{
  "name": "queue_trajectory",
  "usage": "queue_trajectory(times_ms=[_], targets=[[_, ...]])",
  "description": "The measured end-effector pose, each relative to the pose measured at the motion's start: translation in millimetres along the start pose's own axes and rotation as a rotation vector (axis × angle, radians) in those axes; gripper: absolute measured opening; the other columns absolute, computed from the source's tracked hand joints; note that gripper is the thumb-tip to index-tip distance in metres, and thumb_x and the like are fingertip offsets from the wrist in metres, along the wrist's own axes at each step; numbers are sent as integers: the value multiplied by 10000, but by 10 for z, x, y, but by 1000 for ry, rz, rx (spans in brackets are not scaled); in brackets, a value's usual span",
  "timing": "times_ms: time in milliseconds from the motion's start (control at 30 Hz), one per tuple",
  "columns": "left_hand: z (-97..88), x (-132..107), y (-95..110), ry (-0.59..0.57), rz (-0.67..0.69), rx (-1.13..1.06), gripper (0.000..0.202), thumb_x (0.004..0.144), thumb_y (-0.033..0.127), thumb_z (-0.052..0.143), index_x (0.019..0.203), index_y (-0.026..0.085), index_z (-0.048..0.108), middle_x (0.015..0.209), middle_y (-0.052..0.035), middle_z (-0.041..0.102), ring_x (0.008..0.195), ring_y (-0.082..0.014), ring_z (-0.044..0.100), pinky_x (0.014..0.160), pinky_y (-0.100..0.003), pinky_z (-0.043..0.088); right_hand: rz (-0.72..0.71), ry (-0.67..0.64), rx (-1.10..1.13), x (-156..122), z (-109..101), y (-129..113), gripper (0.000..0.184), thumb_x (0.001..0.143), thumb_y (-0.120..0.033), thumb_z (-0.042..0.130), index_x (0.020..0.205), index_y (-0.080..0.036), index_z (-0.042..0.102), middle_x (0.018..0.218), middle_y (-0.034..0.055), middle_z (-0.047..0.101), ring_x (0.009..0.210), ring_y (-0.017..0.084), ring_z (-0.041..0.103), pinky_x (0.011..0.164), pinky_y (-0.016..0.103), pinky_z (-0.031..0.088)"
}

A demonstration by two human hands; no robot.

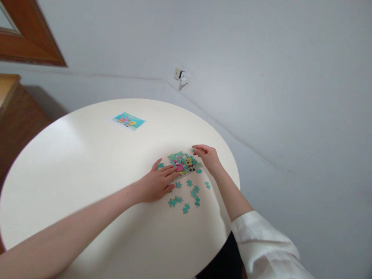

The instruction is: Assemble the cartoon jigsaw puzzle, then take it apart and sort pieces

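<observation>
A partly assembled jigsaw puzzle (181, 163) with a pink and a yellow cartoon figure lies on the white round table. My left hand (157, 182) rests flat at its left edge, fingers spread, the fingertips over the picture. At the puzzle's upper right corner, my right hand (205, 155) pinches a small teal puzzle piece (192, 150) between thumb and fingers. Loose teal pieces (194, 192) are scattered on the near side of the puzzle. One more piece (160, 166) shows beside my left thumb.
A printed picture card (128, 121) with the same figures lies farther back on the table (87, 155). Behind the table is a pale wall with a socket and plug (182, 76). Brown wooden furniture (20, 120) stands at the left.
</observation>
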State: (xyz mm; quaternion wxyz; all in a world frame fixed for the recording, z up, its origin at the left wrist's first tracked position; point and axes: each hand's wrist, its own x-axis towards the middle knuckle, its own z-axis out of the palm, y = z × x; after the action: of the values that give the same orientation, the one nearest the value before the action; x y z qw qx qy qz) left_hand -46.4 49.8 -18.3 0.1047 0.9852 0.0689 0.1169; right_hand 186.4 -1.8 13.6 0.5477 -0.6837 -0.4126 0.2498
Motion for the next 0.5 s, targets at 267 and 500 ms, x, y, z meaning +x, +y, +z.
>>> queue_trajectory(times_ms=[267,500], targets=[[-24,14,18,-18,-11,-30,387,955,320,302,1306,222,433,1408,-56,444,1306,-205,385,1116,-472,-28,77,-10,-23,118,59,53,296,578,-397,724,730,-150,665,590,37,679,624,175,656,600,281,469],[-18,6,17,-2,-9,-31,384,954,326,308,1299,223,442,1398,-63,457,1305,-211,387,1116,-483,1,154,-18,-175,213,63,81,181,616,-302,729,668,-147,651,602,41,687,579,150,635,530,243,464]])
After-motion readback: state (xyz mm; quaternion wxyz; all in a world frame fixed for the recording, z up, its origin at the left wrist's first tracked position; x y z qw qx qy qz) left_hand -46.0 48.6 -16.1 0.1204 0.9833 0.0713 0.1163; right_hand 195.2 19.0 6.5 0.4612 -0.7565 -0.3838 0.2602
